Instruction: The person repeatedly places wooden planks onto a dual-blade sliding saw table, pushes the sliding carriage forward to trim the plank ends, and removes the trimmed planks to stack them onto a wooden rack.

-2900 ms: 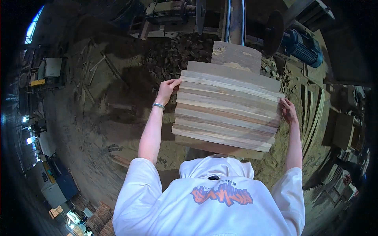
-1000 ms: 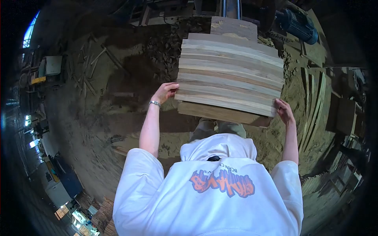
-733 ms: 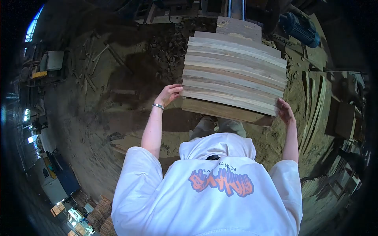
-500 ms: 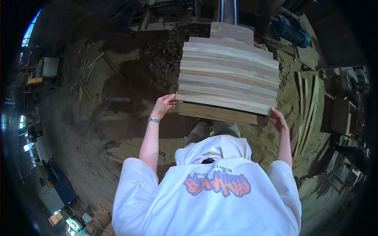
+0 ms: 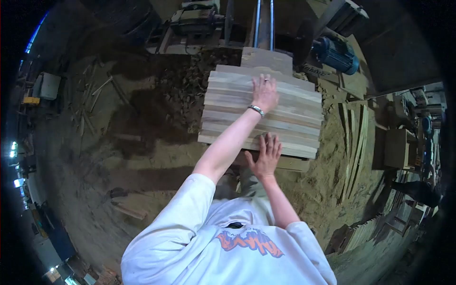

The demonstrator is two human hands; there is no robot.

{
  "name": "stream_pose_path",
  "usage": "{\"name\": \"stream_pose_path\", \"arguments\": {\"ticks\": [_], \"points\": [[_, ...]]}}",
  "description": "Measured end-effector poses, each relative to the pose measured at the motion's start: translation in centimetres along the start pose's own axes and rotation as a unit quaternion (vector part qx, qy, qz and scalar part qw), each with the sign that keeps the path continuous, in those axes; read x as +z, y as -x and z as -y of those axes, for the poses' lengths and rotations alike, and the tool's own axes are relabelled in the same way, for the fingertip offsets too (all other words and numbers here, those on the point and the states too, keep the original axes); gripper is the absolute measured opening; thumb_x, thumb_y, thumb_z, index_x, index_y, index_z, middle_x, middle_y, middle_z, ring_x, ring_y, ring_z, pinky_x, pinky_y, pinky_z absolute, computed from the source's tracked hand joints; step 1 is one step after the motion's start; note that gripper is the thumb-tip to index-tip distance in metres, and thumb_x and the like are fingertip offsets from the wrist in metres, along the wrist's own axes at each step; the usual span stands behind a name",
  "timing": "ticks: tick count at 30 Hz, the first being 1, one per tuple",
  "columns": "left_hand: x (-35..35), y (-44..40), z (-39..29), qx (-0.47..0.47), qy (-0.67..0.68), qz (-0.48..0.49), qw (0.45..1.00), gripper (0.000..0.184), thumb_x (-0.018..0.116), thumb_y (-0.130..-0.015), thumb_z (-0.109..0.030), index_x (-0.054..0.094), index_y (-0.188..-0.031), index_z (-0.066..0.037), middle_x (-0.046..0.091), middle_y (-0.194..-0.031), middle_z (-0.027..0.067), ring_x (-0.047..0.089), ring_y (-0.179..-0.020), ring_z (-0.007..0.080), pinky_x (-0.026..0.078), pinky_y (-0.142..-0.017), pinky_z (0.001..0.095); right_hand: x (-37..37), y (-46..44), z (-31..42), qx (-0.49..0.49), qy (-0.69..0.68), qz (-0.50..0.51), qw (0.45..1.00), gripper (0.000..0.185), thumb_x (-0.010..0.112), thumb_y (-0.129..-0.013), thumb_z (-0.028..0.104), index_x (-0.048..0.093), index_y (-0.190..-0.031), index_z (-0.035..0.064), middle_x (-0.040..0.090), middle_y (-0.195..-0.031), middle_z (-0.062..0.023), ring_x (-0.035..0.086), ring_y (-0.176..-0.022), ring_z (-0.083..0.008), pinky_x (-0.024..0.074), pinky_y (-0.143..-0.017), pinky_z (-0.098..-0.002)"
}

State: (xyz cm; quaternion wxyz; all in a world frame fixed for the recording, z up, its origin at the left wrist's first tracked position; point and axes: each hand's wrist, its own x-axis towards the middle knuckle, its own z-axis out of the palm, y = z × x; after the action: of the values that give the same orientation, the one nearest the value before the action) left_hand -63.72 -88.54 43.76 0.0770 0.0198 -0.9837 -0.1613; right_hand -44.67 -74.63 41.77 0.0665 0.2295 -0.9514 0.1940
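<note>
Several light and brown wooden strips [image 5: 223,102] lie side by side on a flat board [image 5: 294,164], whose edge shows at the near side. My left hand [image 5: 265,95], with a bracelet at the wrist, rests flat on the far part of the strips, fingers spread. My right hand [image 5: 266,157] lies at the near edge of the strips with its fingertips on the nearest ones and its thumb out to the left. Neither hand grips anything.
Beyond the strips, two metal rails [image 5: 257,23] run away from me. A blue motor [image 5: 336,55] stands at the upper right. Long thin slats [image 5: 356,147] lie on the floor at right. Small wood offcuts [image 5: 183,90] are heaped at upper left. An open box [image 5: 398,149] stands far right.
Both hands have left the side edges of the strips. My left hand has reached across onto their far middle, and my right hand has moved left to the near edge. The view has shifted.
</note>
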Motion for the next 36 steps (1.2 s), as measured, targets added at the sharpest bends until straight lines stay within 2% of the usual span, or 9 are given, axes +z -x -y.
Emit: {"name": "stream_pose_path", "arguments": {"ticks": [1, 4, 8, 14, 18, 25, 31, 32, 36], "points": [[1.4, -0.6, 0.2, -0.001, -0.049, -0.033, 0.998, 0.063, 0.058, -0.087, -0.039, 0.045, -0.137, -0.001, 0.046, -0.141, 0.0180, 0.035, -0.135, 0.0389, 0.022, -0.110, 0.0624, 0.6, 0.1, -0.1, 0.011, 0.003, -0.014, 1.000, 0.076, 0.065, -0.083, 0.052, 0.042, -0.141, 0.0094, 0.031, -0.153, -0.0126, 0.019, -0.145, -0.0379, 0.0099, -0.118, -0.0536], [2.3, -0.7, 1.1, -0.008, -0.025, 0.017, 1.000, 0.066, 0.053, -0.090, -0.043, 0.042, -0.140, -0.001, 0.044, -0.143, 0.0172, 0.034, -0.136, 0.0385, 0.017, -0.109, 0.0673, 1.1, 0.4, -0.5, 0.018, 0.011, -0.017, 1.000, 0.072, 0.064, -0.083, 0.051, 0.043, -0.140, 0.0112, 0.033, -0.152, -0.0111, 0.020, -0.144, -0.0370, 0.0106, -0.118, -0.0533], [2.6, 0.1, 1.0, -0.005, -0.005, -0.014, 1.000, 0.064, 0.052, -0.091, -0.042, 0.042, -0.140, -0.002, 0.043, -0.144, 0.0153, 0.034, -0.136, 0.0376, 0.016, -0.109, 0.0685, 1.5, 0.6, -0.5, 0.028, -0.009, -0.043, 0.999, 0.065, 0.063, -0.085, 0.049, 0.047, -0.138, 0.0153, 0.037, -0.150, -0.0093, 0.025, -0.143, -0.0346, 0.0143, -0.117, -0.0523], [2.6, -1.6, 1.8, -0.019, -0.006, -0.013, 1.000, 0.062, 0.053, -0.091, -0.040, 0.040, -0.141, -0.005, 0.043, -0.144, 0.0133, 0.033, -0.137, 0.0350, 0.017, -0.107, 0.0697, 2.5, -1.4, -0.9, 0.018, -0.004, -0.065, 0.998, 0.060, 0.063, -0.085, 0.047, 0.051, -0.135, 0.0155, 0.041, -0.147, -0.0099, 0.028, -0.142, -0.0347, 0.0168, -0.116, -0.0525], [2.5, -7.9, 3.0, -0.042, 0.006, -0.007, 0.999, 0.059, 0.054, -0.091, -0.037, 0.041, -0.139, -0.006, 0.044, -0.143, 0.0120, 0.033, -0.137, 0.0328, 0.017, -0.108, 0.0701, 2.9, -7.4, -1.9, 0.015, -0.004, -0.079, 0.997, 0.057, 0.063, -0.084, 0.046, 0.054, -0.132, 0.0144, 0.043, -0.146, -0.0107, 0.030, -0.140, -0.0356, 0.0179, -0.116, -0.0528], [2.1, -21.3, 5.6, -0.062, 0.018, 0.010, 0.998, 0.046, 0.052, -0.093, -0.031, 0.044, -0.131, -0.007, 0.048, -0.140, 0.0118, 0.039, -0.135, 0.0297, 0.021, -0.106, 0.0738, 4.8, -19.8, -4.7, 0.003, 0.009, -0.094, 0.996, 0.058, 0.062, -0.086, 0.045, 0.052, -0.132, 0.0123, 0.043, -0.145, -0.0120, 0.031, -0.139, -0.0362, 0.0186, -0.115, -0.0529], [3.4, -31.3, 8.0, -0.055, 0.027, -0.030, 0.998, 0.043, 0.050, -0.094, -0.028, 0.048, -0.130, -0.004, 0.053, -0.135, 0.0121, 0.042, -0.133, 0.0290, 0.022, -0.106, 0.0728, 5.9, -29.0, -6.8, -0.013, 0.019, -0.110, 0.994, 0.061, 0.063, -0.084, 0.049, 0.052, -0.131, 0.0114, 0.046, -0.141, -0.0132, 0.033, -0.138, -0.0365, 0.0188, -0.115, -0.0533], [3.7, -32.5, 8.2, -0.055, 0.032, -0.057, 0.996, 0.039, 0.048, -0.091, -0.022, 0.054, -0.127, -0.006, 0.057, -0.130, 0.0105, 0.047, -0.125, 0.0306, 0.021, -0.107, 0.0698, 6.0, -30.2, -7.1, -0.014, 0.021, -0.112, 0.993, 0.062, 0.064, -0.084, 0.050, 0.052, -0.131, 0.0113, 0.046, -0.141, -0.0131, 0.033, -0.138, -0.0365, 0.0188, -0.115, -0.0533], [3.9, -35.4, 8.8, -0.050, 0.026, -0.079, 0.995, 0.040, 0.048, -0.091, -0.021, 0.055, -0.127, -0.006, 0.059, -0.128, 0.0103, 0.050, -0.123, 0.0297, 0.021, -0.107, 0.0694, 6.2, -32.9, -7.7, -0.017, 0.030, -0.108, 0.994, 0.062, 0.065, -0.083, 0.049, 0.053, -0.131, 0.0113, 0.046, -0.141, -0.0129, 0.033, -0.138, -0.0362, 0.0185, -0.115, -0.0531]]}}
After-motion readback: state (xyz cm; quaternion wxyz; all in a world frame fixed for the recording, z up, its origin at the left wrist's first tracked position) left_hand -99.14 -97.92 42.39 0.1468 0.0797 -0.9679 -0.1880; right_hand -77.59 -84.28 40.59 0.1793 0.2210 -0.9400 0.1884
